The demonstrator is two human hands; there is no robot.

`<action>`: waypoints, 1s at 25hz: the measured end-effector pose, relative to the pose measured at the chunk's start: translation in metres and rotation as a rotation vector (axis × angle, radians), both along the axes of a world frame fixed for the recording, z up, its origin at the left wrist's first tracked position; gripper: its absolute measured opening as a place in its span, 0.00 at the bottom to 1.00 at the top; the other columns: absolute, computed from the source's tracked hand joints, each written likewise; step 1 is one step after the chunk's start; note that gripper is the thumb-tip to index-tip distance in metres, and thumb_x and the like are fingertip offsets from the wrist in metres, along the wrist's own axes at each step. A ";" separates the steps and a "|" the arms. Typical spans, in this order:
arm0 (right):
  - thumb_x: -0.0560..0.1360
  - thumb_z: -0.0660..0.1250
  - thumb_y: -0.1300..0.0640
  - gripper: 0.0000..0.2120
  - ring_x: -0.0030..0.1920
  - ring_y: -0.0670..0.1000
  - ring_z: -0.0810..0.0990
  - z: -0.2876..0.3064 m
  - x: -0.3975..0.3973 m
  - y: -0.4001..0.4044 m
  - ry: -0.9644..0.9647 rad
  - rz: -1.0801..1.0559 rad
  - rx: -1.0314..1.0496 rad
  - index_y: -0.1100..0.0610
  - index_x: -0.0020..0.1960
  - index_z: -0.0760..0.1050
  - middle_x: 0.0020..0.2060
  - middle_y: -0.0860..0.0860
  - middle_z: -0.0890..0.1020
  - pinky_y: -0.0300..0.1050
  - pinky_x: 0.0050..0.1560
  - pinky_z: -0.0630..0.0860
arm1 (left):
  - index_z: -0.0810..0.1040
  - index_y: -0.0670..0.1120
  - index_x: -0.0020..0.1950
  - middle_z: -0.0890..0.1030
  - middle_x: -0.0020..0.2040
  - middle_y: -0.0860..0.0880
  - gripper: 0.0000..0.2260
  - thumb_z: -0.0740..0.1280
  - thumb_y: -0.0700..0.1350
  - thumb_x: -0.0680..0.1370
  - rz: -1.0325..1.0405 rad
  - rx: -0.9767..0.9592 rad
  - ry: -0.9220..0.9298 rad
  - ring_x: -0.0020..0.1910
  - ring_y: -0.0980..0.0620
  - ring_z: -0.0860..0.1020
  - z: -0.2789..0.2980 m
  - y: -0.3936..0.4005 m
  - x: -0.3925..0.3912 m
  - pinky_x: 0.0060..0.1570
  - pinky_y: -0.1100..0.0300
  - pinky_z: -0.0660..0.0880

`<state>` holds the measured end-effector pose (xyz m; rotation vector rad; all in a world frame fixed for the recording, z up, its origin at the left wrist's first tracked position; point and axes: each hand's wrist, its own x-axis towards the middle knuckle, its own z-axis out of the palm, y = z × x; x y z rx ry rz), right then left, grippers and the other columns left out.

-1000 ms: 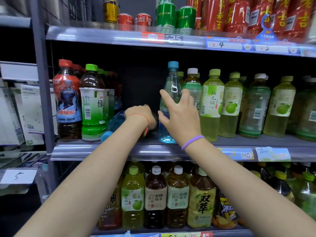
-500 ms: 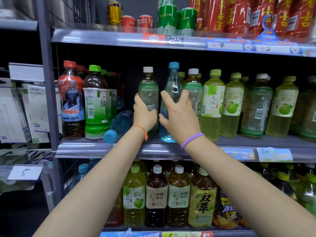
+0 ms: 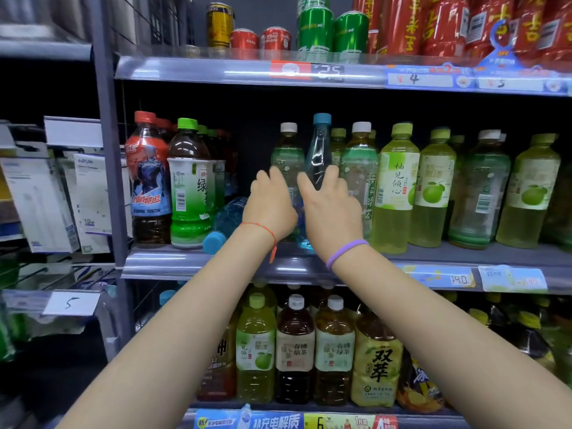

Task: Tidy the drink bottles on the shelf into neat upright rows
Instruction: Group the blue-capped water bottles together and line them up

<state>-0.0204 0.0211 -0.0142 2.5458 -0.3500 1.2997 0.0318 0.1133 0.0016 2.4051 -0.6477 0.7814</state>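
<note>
Ahead of you in the head view, a grey store shelf (image 3: 309, 267) runs across the middle, its clear front lip carrying price tags, with a can shelf (image 3: 216, 69) above and a lower shelf of tea bottles (image 3: 294, 345) below. Your left hand (image 3: 268, 205) wraps its curled fingers round a white-capped green bottle (image 3: 288, 150) standing upright at the row's left end. Your right hand (image 3: 332, 212), at 3 o'clock from the left and just beside it, grips a clear blue-capped bottle (image 3: 318, 150), thumb on one side and fingers on the other; the bottle stands nearly upright, touching the green one. At 9 o'clock from your left hand a blue bottle (image 3: 227, 219) lies on its side, its cap at the front lip. Beyond it stand a green-labelled tea bottle (image 3: 192, 187) and a red-capped bottle (image 3: 148, 181) against the grey upright post (image 3: 108, 181). Behind the lying bottle a dark gap opens toward the back. At 3 o'clock the yellow-green bottles (image 3: 399, 187) stand tight together.
</note>
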 end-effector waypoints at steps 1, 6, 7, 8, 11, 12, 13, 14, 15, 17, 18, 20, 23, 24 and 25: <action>0.69 0.65 0.68 0.17 0.43 0.60 0.77 -0.001 -0.002 0.007 -0.052 0.008 -0.062 0.58 0.57 0.75 0.54 0.62 0.75 0.48 0.31 0.66 | 0.67 0.39 0.68 0.70 0.65 0.38 0.20 0.63 0.40 0.77 0.093 0.159 -0.102 0.65 0.37 0.70 0.006 0.010 -0.010 0.60 0.47 0.69; 0.66 0.73 0.65 0.08 0.38 0.61 0.76 -0.011 0.016 0.039 0.024 0.317 -0.116 0.59 0.41 0.76 0.41 0.58 0.75 0.48 0.35 0.60 | 0.73 0.45 0.67 0.75 0.64 0.42 0.17 0.63 0.47 0.79 0.321 0.628 -0.019 0.63 0.41 0.76 0.023 0.060 -0.026 0.49 0.52 0.71; 0.71 0.70 0.63 0.05 0.43 0.61 0.76 -0.014 0.022 0.042 0.074 0.350 -0.058 0.58 0.46 0.76 0.45 0.58 0.75 0.49 0.38 0.62 | 0.74 0.46 0.67 0.76 0.63 0.43 0.17 0.65 0.46 0.79 0.307 0.681 0.040 0.62 0.42 0.77 0.020 0.065 -0.026 0.47 0.53 0.70; 0.75 0.66 0.61 0.06 0.46 0.60 0.76 -0.018 0.028 0.043 0.130 0.373 -0.009 0.58 0.52 0.76 0.49 0.57 0.74 0.50 0.40 0.66 | 0.73 0.46 0.68 0.75 0.63 0.43 0.18 0.66 0.45 0.78 0.289 0.705 0.099 0.61 0.43 0.77 0.016 0.070 -0.026 0.45 0.53 0.70; 0.76 0.65 0.57 0.17 0.51 0.57 0.76 -0.022 0.035 0.044 0.302 0.521 0.245 0.54 0.65 0.71 0.54 0.54 0.72 0.54 0.48 0.76 | 0.68 0.46 0.70 0.69 0.63 0.40 0.22 0.67 0.46 0.77 0.203 0.586 0.159 0.59 0.40 0.77 0.002 0.078 -0.025 0.46 0.52 0.71; 0.75 0.67 0.56 0.19 0.50 0.56 0.76 -0.022 0.038 0.045 0.335 0.575 0.350 0.52 0.65 0.69 0.54 0.54 0.72 0.55 0.50 0.77 | 0.70 0.45 0.68 0.69 0.62 0.40 0.20 0.67 0.45 0.77 0.168 0.499 0.095 0.56 0.38 0.77 0.000 0.079 -0.024 0.45 0.52 0.71; 0.73 0.68 0.55 0.21 0.49 0.55 0.77 -0.021 0.041 0.045 0.344 0.616 0.428 0.51 0.64 0.69 0.53 0.53 0.72 0.55 0.49 0.77 | 0.72 0.44 0.64 0.69 0.60 0.40 0.17 0.67 0.45 0.76 0.118 0.387 -0.007 0.52 0.37 0.78 -0.001 0.080 -0.023 0.43 0.52 0.72; 0.71 0.69 0.54 0.21 0.47 0.54 0.78 -0.019 0.042 0.046 0.330 0.650 0.465 0.49 0.63 0.68 0.52 0.52 0.73 0.55 0.47 0.78 | 0.73 0.43 0.59 0.70 0.58 0.40 0.12 0.66 0.43 0.76 0.050 0.253 -0.134 0.47 0.37 0.78 -0.002 0.080 -0.021 0.41 0.51 0.74; 0.69 0.69 0.53 0.22 0.45 0.52 0.78 -0.018 0.044 0.048 0.294 0.676 0.480 0.47 0.62 0.67 0.51 0.51 0.73 0.53 0.45 0.78 | 0.74 0.42 0.55 0.70 0.55 0.40 0.09 0.65 0.41 0.76 -0.037 0.108 -0.272 0.42 0.37 0.77 -0.001 0.080 -0.018 0.39 0.48 0.75; 0.68 0.73 0.52 0.24 0.43 0.48 0.77 -0.015 0.044 0.049 0.171 0.722 0.528 0.45 0.60 0.66 0.50 0.48 0.74 0.47 0.41 0.76 | 0.76 0.41 0.53 0.73 0.51 0.41 0.08 0.67 0.38 0.74 -0.225 -0.154 -0.533 0.38 0.40 0.76 -0.001 0.079 -0.011 0.37 0.49 0.77; 0.68 0.74 0.52 0.24 0.42 0.46 0.76 -0.014 0.043 0.050 0.116 0.735 0.571 0.45 0.59 0.66 0.50 0.47 0.74 0.44 0.39 0.75 | 0.78 0.41 0.54 0.75 0.51 0.42 0.10 0.68 0.37 0.74 -0.298 -0.267 -0.642 0.41 0.43 0.77 0.000 0.079 -0.009 0.39 0.52 0.77; 0.69 0.74 0.53 0.23 0.42 0.47 0.78 -0.011 0.040 0.051 0.056 0.755 0.654 0.47 0.59 0.66 0.49 0.46 0.78 0.46 0.39 0.77 | 0.78 0.39 0.59 0.79 0.53 0.43 0.13 0.70 0.36 0.75 -0.388 -0.439 -0.754 0.49 0.47 0.78 -0.002 0.077 -0.007 0.49 0.63 0.74; 0.69 0.72 0.46 0.25 0.43 0.52 0.80 -0.004 0.038 0.049 0.037 0.739 0.731 0.53 0.59 0.66 0.46 0.50 0.81 0.53 0.41 0.80 | 0.71 0.44 0.69 0.77 0.59 0.47 0.20 0.67 0.42 0.78 -0.446 -0.604 -0.484 0.56 0.52 0.74 -0.008 0.075 0.005 0.57 0.63 0.70; 0.69 0.71 0.41 0.28 0.43 0.52 0.81 0.001 0.037 0.047 0.024 0.716 0.762 0.54 0.61 0.67 0.47 0.51 0.81 0.53 0.42 0.80 | 0.68 0.47 0.73 0.76 0.61 0.48 0.22 0.65 0.43 0.78 -0.465 -0.617 -0.279 0.57 0.53 0.73 -0.011 0.075 0.010 0.56 0.62 0.70; 0.71 0.70 0.38 0.30 0.43 0.51 0.81 0.007 0.038 0.044 0.017 0.682 0.788 0.56 0.63 0.67 0.48 0.51 0.81 0.52 0.42 0.81 | 0.65 0.49 0.75 0.75 0.62 0.49 0.24 0.63 0.43 0.79 -0.486 -0.615 -0.069 0.57 0.54 0.73 -0.014 0.074 0.016 0.55 0.62 0.70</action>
